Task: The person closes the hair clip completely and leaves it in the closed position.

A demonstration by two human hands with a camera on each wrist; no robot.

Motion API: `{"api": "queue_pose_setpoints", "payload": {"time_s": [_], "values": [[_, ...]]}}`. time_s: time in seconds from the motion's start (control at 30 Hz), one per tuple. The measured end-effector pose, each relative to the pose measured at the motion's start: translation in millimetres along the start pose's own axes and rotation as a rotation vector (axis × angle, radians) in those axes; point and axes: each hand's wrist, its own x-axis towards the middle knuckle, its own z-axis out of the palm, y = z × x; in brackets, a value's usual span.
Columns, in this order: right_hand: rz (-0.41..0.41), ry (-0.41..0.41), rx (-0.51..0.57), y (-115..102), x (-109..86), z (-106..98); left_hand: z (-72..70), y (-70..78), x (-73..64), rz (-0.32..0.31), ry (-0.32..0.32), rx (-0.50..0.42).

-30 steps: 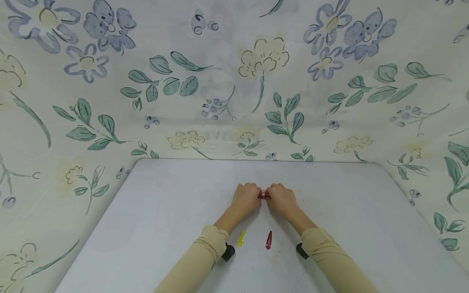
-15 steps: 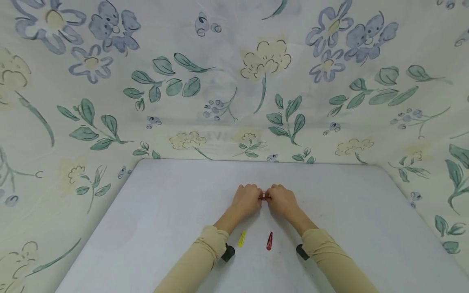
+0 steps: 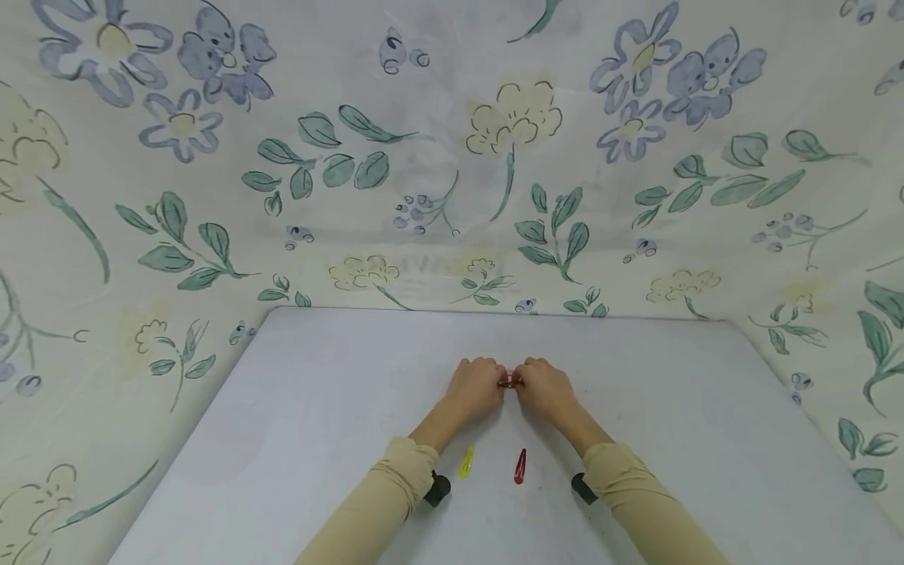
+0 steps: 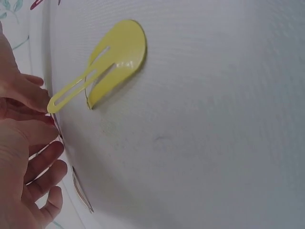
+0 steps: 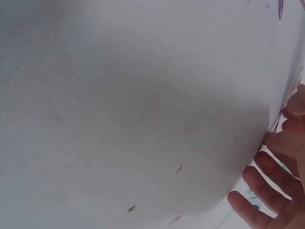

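Both hands meet over the far middle of the white table. In the head view the left hand (image 3: pixel 478 389) and the right hand (image 3: pixel 544 388) pinch a small dark red hair clip (image 3: pixel 510 384) between them, fingers hiding most of it. Nearer the person lie a yellow snap hair clip (image 3: pixel 467 462) and a red hair clip (image 3: pixel 520 466), apart from each other. The left wrist view shows the yellow clip (image 4: pixel 125 50) large, its inner tongue sprung away from the frame. In the right wrist view, the right hand (image 5: pixel 279 186) has its outer fingers loosely bent.
The white table (image 3: pixel 318 392) ends at a floral cloth (image 3: pixel 424 196) at the back and sides. Black wrist cameras (image 3: pixel 438 490) sit under both wrists. A thin curved brownish thing (image 4: pixel 82 191) shows beside the left fingers in the left wrist view.
Both hands keep their grip on the dark red hair clip at nearly the same spot. The head view shifts slightly; the clips on the table stay where they lie.
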Motion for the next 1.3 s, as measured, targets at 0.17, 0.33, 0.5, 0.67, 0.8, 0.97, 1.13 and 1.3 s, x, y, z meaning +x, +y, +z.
{"api": "queue_pose_setpoints", "payload": {"time_s": [0.17,0.33,0.5,0.67,0.8,0.97,1.13,1.3], "values": [[0.01,-0.01,0.005,-1,-0.7,0,-1.0,-1.6,-1.9,0.001,0.002,-0.009],[0.009,-0.001,0.021,-1,-2.0,-1,-2.0,-3.7,-3.4,-0.009,0.004,-0.023],[0.019,0.005,0.068,3,-5.6,-1,-2.2,-4.8,-5.5,-0.008,0.01,-0.029],[0.061,0.007,0.152,7,-10.9,-6,-3.2,-5.6,-8.8,-0.019,0.024,-0.052],[0.082,0.003,0.232,10,-15.0,-11,-5.0,-8.4,-16.1,-0.055,0.032,-0.085],[0.14,0.024,0.448,17,-22.1,-16,-5.2,-11.9,-25.8,-0.086,0.032,-0.147],[0.138,0.043,0.568,21,-29.5,-15,-5.7,-12.5,-33.4,-0.079,0.032,-0.213],[0.139,0.049,0.609,20,-37.9,-10,-6.8,-11.1,-42.1,-0.061,0.062,-0.232]]}}
